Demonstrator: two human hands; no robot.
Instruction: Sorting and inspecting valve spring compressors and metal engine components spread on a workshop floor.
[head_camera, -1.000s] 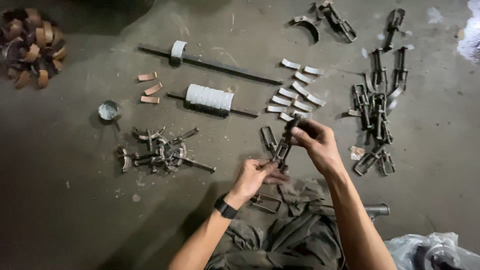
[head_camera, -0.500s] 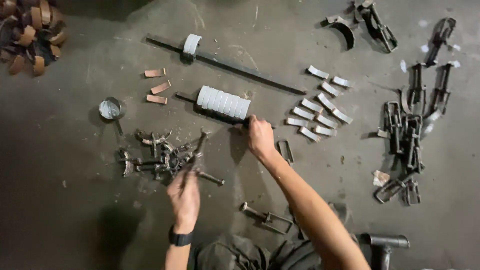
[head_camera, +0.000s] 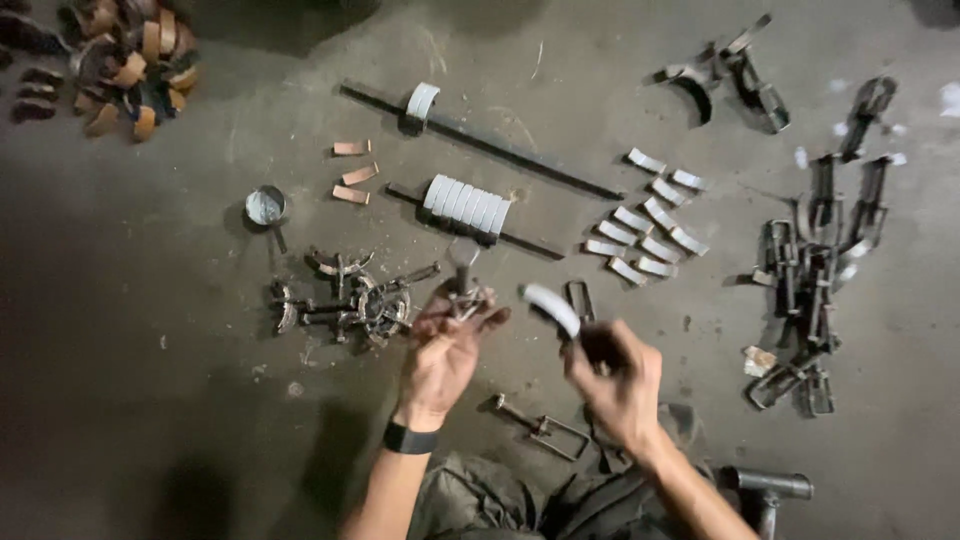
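Two hands work low over a grey concrete floor (head_camera: 150, 300). The left hand (head_camera: 445, 350), a dark band on its wrist, has its fingers curled around a small dark metal clamp piece (head_camera: 463, 298) whose threaded stem pokes up toward the far side. The right hand (head_camera: 615, 375) is closed on a pale curved shell (head_camera: 552, 308), pinched at its near end so the white strip sticks out to the left and far, just beside the left hand's fingertips; the shell is a little blurred.

Left of the left hand, almost touching it, lies a tangled heap of dark bolts and clamps (head_camera: 345, 300). Farther left and far sits a small round tin (head_camera: 265, 206) with a grey inside. Beyond the hands a thin rod (head_camera: 530, 245) carries a tight row of white shells (head_camera: 467, 205), and farther still a longer dark bar (head_camera: 500, 150) lies slantwise with a single white ring (head_camera: 421, 101) on it. Three copper-coloured strips (head_camera: 352, 172) lie left of the rod. To the right of it, loose white shells (head_camera: 650, 220) are scattered in rough rows. At the far right stands a cluster of dark rectangular clamp frames (head_camera: 815, 270), and another frame (head_camera: 545, 430) lies near, between the two forearms. A pile of brown and dark curved pieces (head_camera: 130, 60) fills the far left corner.
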